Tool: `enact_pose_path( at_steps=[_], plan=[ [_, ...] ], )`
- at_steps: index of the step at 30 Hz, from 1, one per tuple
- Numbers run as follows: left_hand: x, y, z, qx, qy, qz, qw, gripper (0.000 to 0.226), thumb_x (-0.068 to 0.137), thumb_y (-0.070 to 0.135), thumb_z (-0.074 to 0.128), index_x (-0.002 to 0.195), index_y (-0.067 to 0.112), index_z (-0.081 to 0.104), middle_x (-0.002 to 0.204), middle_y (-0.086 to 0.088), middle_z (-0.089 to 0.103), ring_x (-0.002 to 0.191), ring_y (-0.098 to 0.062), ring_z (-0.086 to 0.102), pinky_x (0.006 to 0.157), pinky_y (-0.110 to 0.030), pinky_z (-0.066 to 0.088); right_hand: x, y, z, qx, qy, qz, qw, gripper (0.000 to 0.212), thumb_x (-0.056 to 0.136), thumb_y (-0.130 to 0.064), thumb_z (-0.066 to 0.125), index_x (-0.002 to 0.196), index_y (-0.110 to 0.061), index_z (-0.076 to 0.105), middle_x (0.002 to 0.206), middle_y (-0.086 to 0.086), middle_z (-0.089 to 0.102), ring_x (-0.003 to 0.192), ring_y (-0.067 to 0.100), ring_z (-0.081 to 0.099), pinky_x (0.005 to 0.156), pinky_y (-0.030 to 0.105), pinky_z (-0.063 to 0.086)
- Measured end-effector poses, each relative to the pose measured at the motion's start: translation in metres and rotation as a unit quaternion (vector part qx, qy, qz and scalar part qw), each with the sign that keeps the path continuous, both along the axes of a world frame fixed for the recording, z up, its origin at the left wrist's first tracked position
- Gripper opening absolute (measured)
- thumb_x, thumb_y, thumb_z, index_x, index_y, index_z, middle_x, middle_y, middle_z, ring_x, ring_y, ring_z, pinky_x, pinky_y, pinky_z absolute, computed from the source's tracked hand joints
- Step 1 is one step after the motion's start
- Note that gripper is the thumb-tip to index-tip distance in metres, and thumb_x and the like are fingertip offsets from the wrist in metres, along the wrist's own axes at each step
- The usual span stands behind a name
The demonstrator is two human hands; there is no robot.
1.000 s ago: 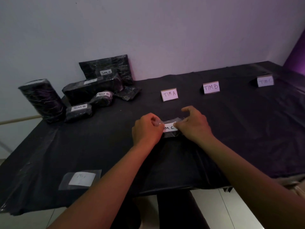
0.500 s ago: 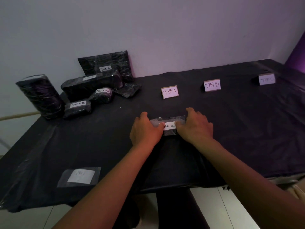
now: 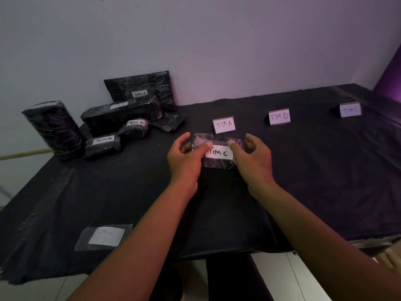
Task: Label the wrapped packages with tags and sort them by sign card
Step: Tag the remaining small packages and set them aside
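Hands met at the middle of the black-covered table (image 3: pixel 325 170), both on one small wrapped package (image 3: pixel 218 153) that lay flat just at 6 o'clock of the TIM A card (image 3: pixel 224 125). The left hand (image 3: pixel 186 158) curled round the package's 9 o'clock end, its thumb lying on the top face beside the white tag (image 3: pixel 219 152) reading TIM C. The right hand (image 3: pixel 252 158) gripped the 3 o'clock end likewise, thumb at the tag's other edge. The package touched the cloth; whether it was lifted at all could not be told. Three sign cards stood in a row along the far half: TIM A nearest the package, the TIM B card (image 3: pixel 279 116) at its 3 o'clock, and the TIM C card (image 3: pixel 349 109) further on toward 2 o'clock, well apart from the hands. At 10 o'clock from the package sat a cluster of black wrapped parcels: a tall roll (image 3: pixel 54 129) standing upright, a long box (image 3: pixel 122 117), a flat parcel (image 3: pixel 138 88) tagged TIM A leaning on the wall, a small one tagged TIM B (image 3: pixel 103 145) and a rounded one tagged TIM C (image 3: pixel 134 128). At 7 o'clock, near the table's front edge, lay a loose tag (image 3: pixel 105 236) under clear tape, its writing too faint to read.
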State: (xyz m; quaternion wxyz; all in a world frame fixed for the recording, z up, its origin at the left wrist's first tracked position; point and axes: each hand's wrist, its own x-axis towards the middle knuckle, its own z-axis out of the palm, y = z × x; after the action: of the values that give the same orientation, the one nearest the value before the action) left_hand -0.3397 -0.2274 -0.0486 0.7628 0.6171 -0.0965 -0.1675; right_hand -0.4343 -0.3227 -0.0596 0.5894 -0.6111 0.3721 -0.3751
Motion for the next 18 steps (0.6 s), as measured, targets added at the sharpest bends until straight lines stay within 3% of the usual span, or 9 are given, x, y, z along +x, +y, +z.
enact_pose_path(
  at_steps=[5,7,9,13,15,18],
  plan=[
    [0.0,-0.002,0.001,-0.043,0.035,0.008,0.998,0.043,0.078,0.009,0.084,0.118,0.014,0.07,0.099,-0.007,0.077,0.085,-0.018,0.077,0.069,-0.028,0.061,0.013,0.013,0.003,-0.043,-0.058,-0.016,0.997,0.078,0.08,-0.027,0.086,0.147,-0.023,0.047,0.109,-0.024,0.051,0.097,-0.002,0.061,0.09,0.02,0.054],
    [-0.002,-0.002,-0.002,-0.037,0.015,0.021,0.999,0.033,0.083,0.014,0.081,0.114,0.013,0.07,0.098,-0.006,0.078,0.087,-0.019,0.076,0.074,-0.031,0.062,0.018,0.017,0.005,-0.04,-0.102,-0.028,0.994,0.064,0.079,-0.021,0.087,0.135,-0.023,0.056,0.104,-0.022,0.06,0.094,-0.004,0.066,0.087,0.019,0.056],
    [-0.003,-0.001,-0.003,-0.016,-0.016,0.018,1.0,0.024,0.09,0.025,0.075,0.11,0.013,0.069,0.096,-0.005,0.077,0.087,-0.018,0.074,0.076,-0.032,0.062,0.022,0.018,0.006,-0.027,-0.137,-0.015,0.99,0.039,0.079,-0.016,0.087,0.112,-0.019,0.066,0.095,-0.007,0.073,0.086,0.005,0.073,0.078,0.024,0.059],
    [-0.003,0.002,0.002,0.01,-0.078,0.007,0.997,0.026,0.095,0.033,0.068,0.101,0.008,0.067,0.085,-0.004,0.075,0.068,-0.011,0.072,0.05,-0.027,0.054,0.023,0.021,0.012,0.002,-0.184,0.023,0.983,0.023,0.081,-0.012,0.084,0.1,-0.008,0.072,0.088,0.007,0.078,0.08,0.019,0.076,0.068,0.029,0.06],
    [-0.003,0.003,0.003,0.009,-0.106,0.029,0.994,0.03,0.096,0.031,0.067,0.095,0.002,0.062,0.08,-0.007,0.07,0.062,-0.01,0.068,0.046,-0.025,0.051,0.024,0.022,0.013,0.019,-0.194,0.024,0.98,0.018,0.083,-0.013,0.083,0.096,-0.005,0.073,0.086,0.009,0.078,0.08,0.023,0.076,0.07,0.035,0.062],
    [0.0,0.006,0.004,0.009,-0.134,0.048,0.99,0.023,0.099,0.029,0.064,0.089,0.009,0.058,0.076,-0.003,0.068,0.061,-0.009,0.068,0.044,-0.025,0.05,0.03,0.023,0.014,0.016,-0.182,0.023,0.983,0.011,0.087,-0.017,0.079,0.089,-0.008,0.073,0.084,0.012,0.077,0.083,0.03,0.076,0.073,0.043,0.063]
  ],
)
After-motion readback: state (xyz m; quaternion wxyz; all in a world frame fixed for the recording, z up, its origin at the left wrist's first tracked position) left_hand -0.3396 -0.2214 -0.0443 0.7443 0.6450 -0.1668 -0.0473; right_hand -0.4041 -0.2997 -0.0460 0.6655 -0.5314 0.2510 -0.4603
